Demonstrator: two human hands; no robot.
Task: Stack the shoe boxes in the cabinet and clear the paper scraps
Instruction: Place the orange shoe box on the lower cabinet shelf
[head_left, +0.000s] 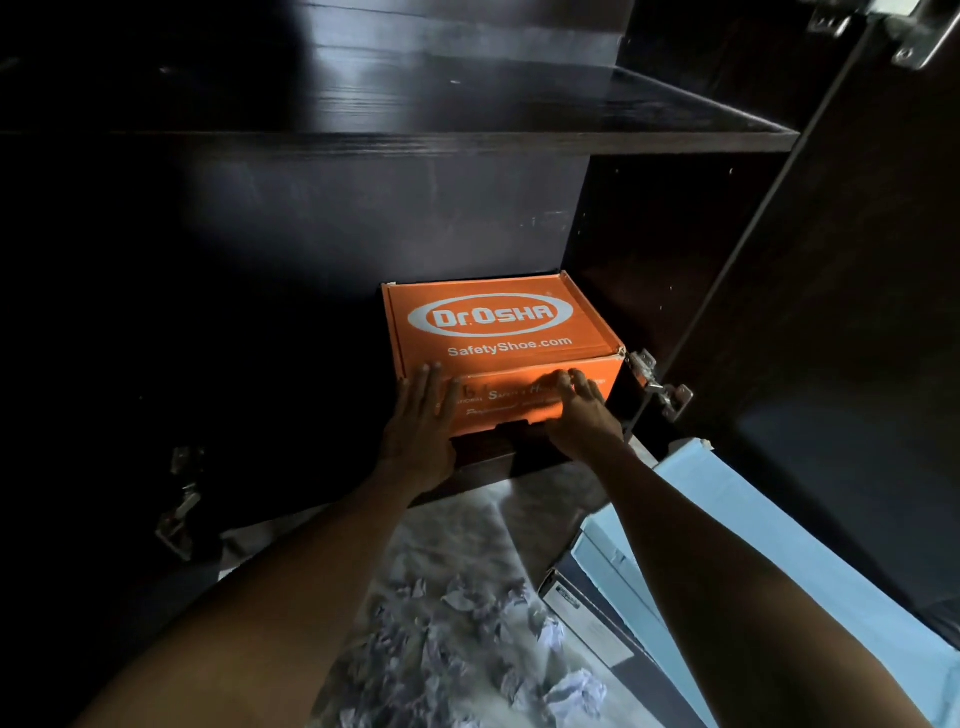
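- An orange shoe box (498, 332) printed "Dr.OSHA" and "SafetyShoe.com" sits on the bottom shelf (483, 457) of a dark wooden cabinet (415, 140), close to the right inner wall, its lid closed
- The left hand (418, 421) lies flat against the box's front face near the left corner, fingers straight and together, palm pressing on the cardboard
- The right hand (582, 410) rests on the front face near the right side, fingers spread and slightly bent, touching the box without gripping round it
- The cabinet door (831, 260) stands open to the right, with a metal hinge (660, 384) just beside the box's right corner
- On the floor (540, 499) in front of the cabinet, crumpled paper scraps (467, 639) lie scattered between the forearms
- A light blue shoe box (753, 535) rests on the floor to the right, under the right forearm, with a darker box (587, 618) tucked beside and below it
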